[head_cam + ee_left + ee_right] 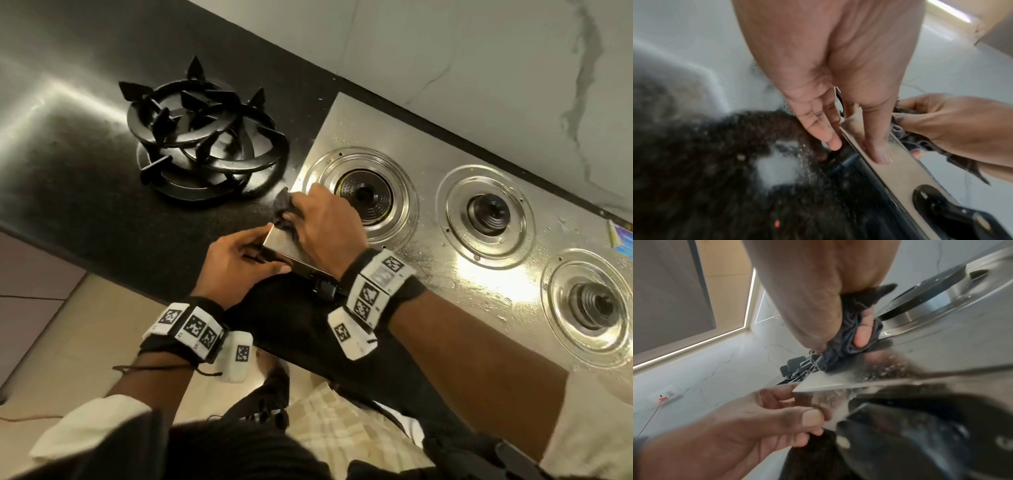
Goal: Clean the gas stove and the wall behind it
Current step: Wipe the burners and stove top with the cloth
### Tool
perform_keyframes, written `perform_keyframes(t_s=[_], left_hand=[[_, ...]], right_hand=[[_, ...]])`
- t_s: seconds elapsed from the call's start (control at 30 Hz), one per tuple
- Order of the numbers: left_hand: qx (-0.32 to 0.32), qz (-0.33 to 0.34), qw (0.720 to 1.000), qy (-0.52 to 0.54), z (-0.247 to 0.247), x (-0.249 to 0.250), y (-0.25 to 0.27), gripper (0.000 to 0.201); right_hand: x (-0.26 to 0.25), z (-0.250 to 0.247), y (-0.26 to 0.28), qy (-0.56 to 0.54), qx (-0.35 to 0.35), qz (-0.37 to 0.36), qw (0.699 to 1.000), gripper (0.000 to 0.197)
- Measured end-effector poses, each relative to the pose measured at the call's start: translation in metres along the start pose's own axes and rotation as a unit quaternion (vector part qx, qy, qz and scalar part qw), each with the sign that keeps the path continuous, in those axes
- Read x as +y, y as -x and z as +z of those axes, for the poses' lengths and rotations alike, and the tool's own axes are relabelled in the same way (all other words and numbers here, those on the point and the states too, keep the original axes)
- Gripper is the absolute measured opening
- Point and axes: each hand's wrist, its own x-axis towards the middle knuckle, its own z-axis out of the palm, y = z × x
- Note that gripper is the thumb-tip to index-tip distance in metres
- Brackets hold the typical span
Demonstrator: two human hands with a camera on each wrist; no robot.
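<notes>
Gripping a bunched dark cloth (284, 212), the right hand (325, 226) presses it onto the near-left corner of the steel gas stove (428, 246), fingers curled round the fabric. In the right wrist view one fingertip (861, 337) shows through the folds.

Left hand (239, 263) holds the same stove corner: thumb (877, 151) flat on the front panel, fingers (824, 129) reaching under the edge toward the black granite counter (85, 205). I log it as gripping the stove.

Writing: none legible. A small coloured sticker (621, 236) sits at the stove's far-right edge, text too small to read. Black-and-white square markers on both wristbands (191, 329).

Surroundings: three bare burner wells in a row, namely left burner (364, 195), middle burner (486, 214) and right burner (592, 305). Cast-iron pan supports (205, 144) lie stacked on the counter left of the stove, apart from it. A white marbled wall (479, 61) runs behind. A black control knob (937, 204) projects from the front panel just beside the left hand.

Orientation: the stove's long axis runs along the wall, from lower right to upper left in the head view. Droplets speckle its top. The right forearm crosses the front panel and hides part of it.
</notes>
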Motion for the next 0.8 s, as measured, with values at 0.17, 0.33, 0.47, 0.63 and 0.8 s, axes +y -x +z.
perform_keyframes(t_s=[0.17,0.33,0.47,0.63,0.8], left_hand=[[-0.028,0.007,0.999,-0.021,-0.009,0.001,-0.004,0.07],[-0.054,0.013,0.996,-0.066,-0.017,-0.002,-0.009,0.074],[-0.036,0.021,0.996,-0.077,-0.015,-0.003,-0.009,0.074],[0.016,0.051,0.996,-0.068,-0.008,-0.005,-0.006,0.073],[0.034,0.082,0.994,-0.068,-0.008,-0.003,-0.002,0.067]], right_hand=[[0.009,-0.003,0.051,-0.028,0.005,0.005,1.0,0.024],[0.049,-0.015,0.103,-0.042,-0.023,0.04,0.998,0.027],[0.056,-0.021,0.094,-0.032,-0.033,0.032,0.998,0.032],[0.004,0.0,0.054,-0.007,-0.036,-0.057,0.998,0.022],[-0.011,-0.001,0.017,0.022,-0.064,-0.101,0.993,0.026]])
